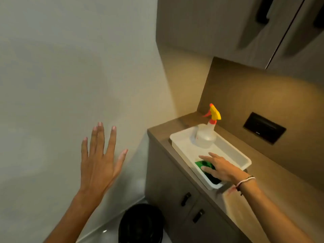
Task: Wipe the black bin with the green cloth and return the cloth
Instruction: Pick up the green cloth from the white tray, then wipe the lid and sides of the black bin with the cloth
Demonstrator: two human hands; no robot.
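Observation:
The green cloth (199,164) lies in the near corner of a white tray (183,146) on the counter. My right hand (221,168) rests flat on the cloth, fingers stretched and apart, thumb on its top; most of the cloth is hidden under the palm. My left hand (98,165) hangs in the air in front of the wall, fingers spread, holding nothing. The black bin (142,223) stands on the floor at the bottom, between the wall and the cabinet, below my left hand. Its rim is cut off by the frame's lower edge.
A clear spray bottle (205,135) with a yellow and red trigger stands at the tray's far end. The brown counter (158,133) tops a cabinet with dark handles (185,199). A black wall plate (264,128) sits behind; upper cabinets (210,27) hang overhead.

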